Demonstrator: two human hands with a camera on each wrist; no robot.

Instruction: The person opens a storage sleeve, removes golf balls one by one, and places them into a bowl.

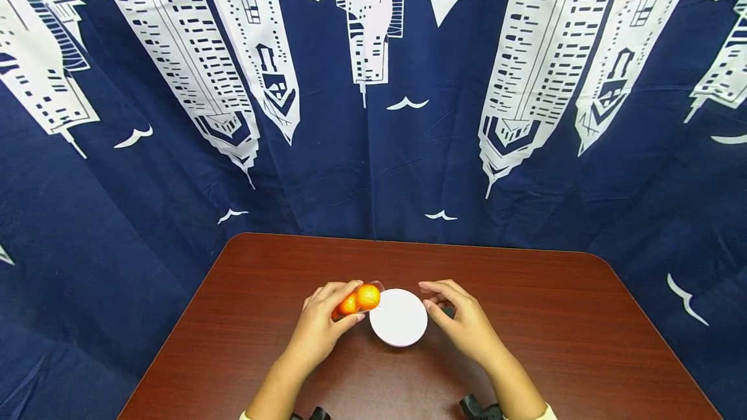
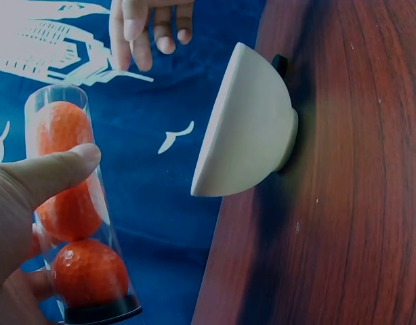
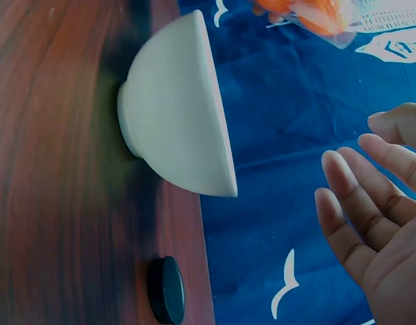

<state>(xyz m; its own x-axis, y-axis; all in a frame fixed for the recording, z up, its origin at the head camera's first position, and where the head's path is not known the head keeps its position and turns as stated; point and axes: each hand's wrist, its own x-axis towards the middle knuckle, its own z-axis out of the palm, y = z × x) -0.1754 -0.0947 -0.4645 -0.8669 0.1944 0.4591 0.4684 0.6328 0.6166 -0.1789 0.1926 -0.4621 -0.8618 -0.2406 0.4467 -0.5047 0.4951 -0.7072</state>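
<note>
My left hand grips a clear plastic tube at the left of the bowl. Inside it sit three orange golf balls, their dimples visible in the left wrist view. The tube's black end cap is at its lower end, and its other end, tilted towards the bowl, looks uncapped. A white bowl stands upright on the table between the hands. To its right my right hand hovers with fingers spread and loosely bent, holding nothing.
A round black cap lies on the table beside the bowl, partly hidden by the right hand in the head view. The brown wooden table ends at a dark blue curtain printed with white buildings and birds.
</note>
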